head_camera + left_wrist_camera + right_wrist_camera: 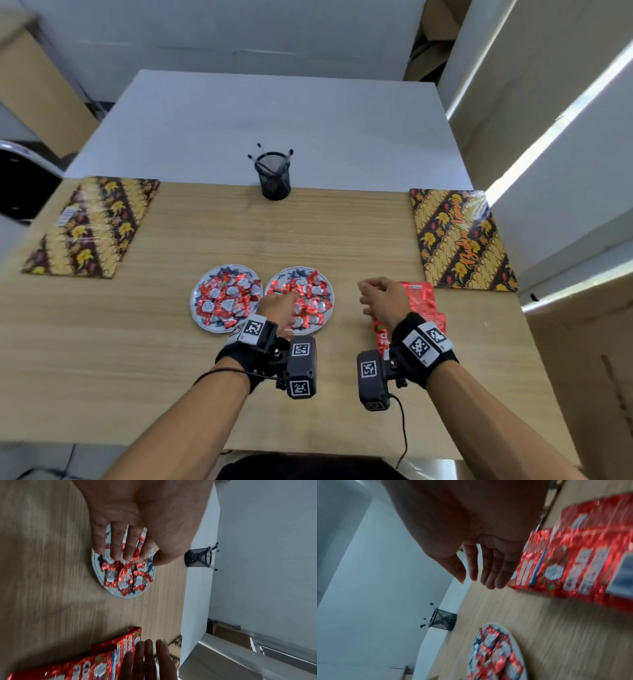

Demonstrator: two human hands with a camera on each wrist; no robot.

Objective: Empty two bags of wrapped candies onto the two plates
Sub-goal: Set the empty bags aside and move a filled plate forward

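Two blue-patterned white plates sit side by side on the wooden table, the left plate and the right plate. Both carry heaps of red-and-silver wrapped candies. My left hand is over the right plate's near side with straight fingers, holding nothing; I cannot tell whether they touch the candies. Two flat red candy bags lie overlapped to the right of the plates. My right hand hovers over their left edge, fingers relaxed and empty.
A black mesh pen holder stands at the wooden table's far edge, with a white table beyond. Batik-patterned books lie at the far left and far right. Bare wood lies in front of the plates.
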